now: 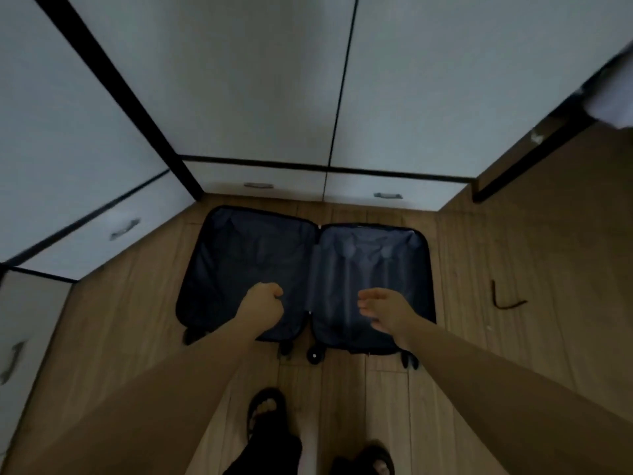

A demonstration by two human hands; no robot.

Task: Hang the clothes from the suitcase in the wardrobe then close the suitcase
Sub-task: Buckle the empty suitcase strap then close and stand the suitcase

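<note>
A dark blue suitcase (239, 255) lies open flat on the wooden floor, both halves showing only their lining, no clothes inside. Its wheels point toward me. My left hand (262, 301) hovers over the left half with the fingers curled into a fist, holding nothing. My right hand (383, 308) hangs over the right half with fingers loosely spread, empty. The white wardrobe (257, 80) stands behind the suitcase with its doors closed.
White drawers with metal handles (388, 196) run along the wardrobe base and down the left side. A thin dark bent object (503, 301) lies on the floor at right. My sandalled feet (265, 413) stand just in front of the suitcase. Something white (613, 97) shows at upper right.
</note>
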